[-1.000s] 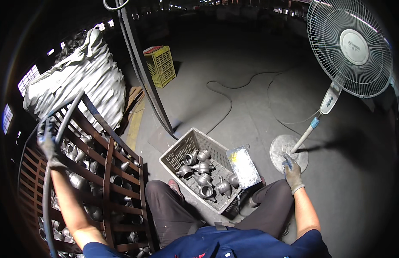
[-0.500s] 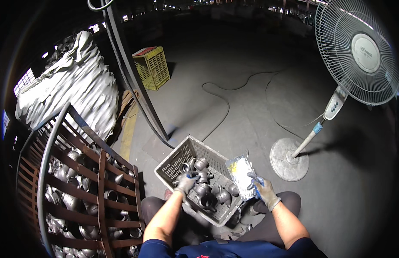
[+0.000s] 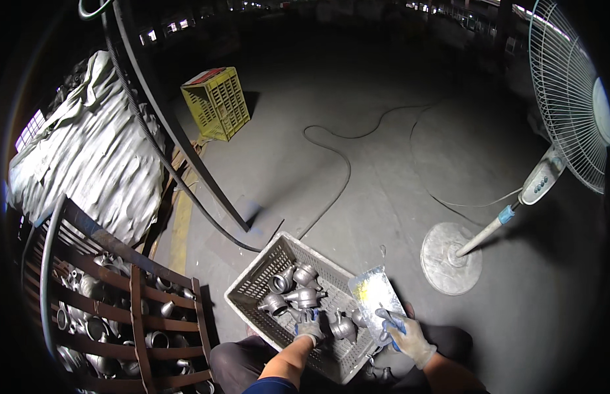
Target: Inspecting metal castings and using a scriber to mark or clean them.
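Note:
My left hand (image 3: pixel 308 328), in a grey glove with blue finger patches, is down inside a grey plastic crate (image 3: pixel 254 326). Its fingers curl over a metal casting that they mostly hide. Around it lie more grey castings, round-bodied with spouts and open necks, such as one casting (image 3: pixel 305 276) near the far wall and another casting (image 3: pixel 344 327) right of the hand. At the crate's right side my gloved right hand (image 3: pixel 410 336) grips a flat shiny metal sheet (image 3: pixel 372 295) with a yellow patch, its fingers across the near end and the sheet tilted upward.
A rusty barred bin (image 3: pixel 135 308) full of castings stands at left, below a big white sack (image 3: pixel 88 144). A post (image 3: pixel 180 138) with a hose rises behind the crate. Farther off sits a yellow crate (image 3: pixel 219 105). A floor fan (image 3: pixel 453 259) stands right; cables cross the floor.
My left hand has moved right and nearer within the crate, uncovering a casting by the left wall. The right hand still holds the sheet. The whole view has shifted.

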Tool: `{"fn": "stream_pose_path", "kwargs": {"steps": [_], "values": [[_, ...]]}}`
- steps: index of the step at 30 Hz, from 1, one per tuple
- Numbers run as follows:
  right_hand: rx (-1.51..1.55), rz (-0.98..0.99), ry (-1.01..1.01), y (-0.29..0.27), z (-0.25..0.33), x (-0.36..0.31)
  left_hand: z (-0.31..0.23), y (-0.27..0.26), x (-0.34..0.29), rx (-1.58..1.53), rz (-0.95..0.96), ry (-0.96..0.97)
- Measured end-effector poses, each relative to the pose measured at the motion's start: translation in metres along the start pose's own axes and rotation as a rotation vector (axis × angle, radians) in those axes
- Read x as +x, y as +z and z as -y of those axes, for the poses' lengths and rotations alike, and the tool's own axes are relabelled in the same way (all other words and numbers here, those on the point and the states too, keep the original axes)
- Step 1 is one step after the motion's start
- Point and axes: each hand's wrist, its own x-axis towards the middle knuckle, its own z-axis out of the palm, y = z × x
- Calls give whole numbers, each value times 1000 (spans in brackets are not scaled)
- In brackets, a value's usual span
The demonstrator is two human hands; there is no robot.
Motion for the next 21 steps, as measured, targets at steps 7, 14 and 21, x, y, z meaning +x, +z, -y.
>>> {"fn": "stream_pose_path", "kwargs": {"steps": [7, 14, 21], "values": [[162, -6, 254, -2, 23, -6, 19, -11, 30, -313, -195, -318], [-52, -70, -31, 0, 11, -5, 36, -4, 47, -446, -6, -432], [0, -65, -37, -2, 2, -5, 53, -16, 57, -654, -203, -483]]}}
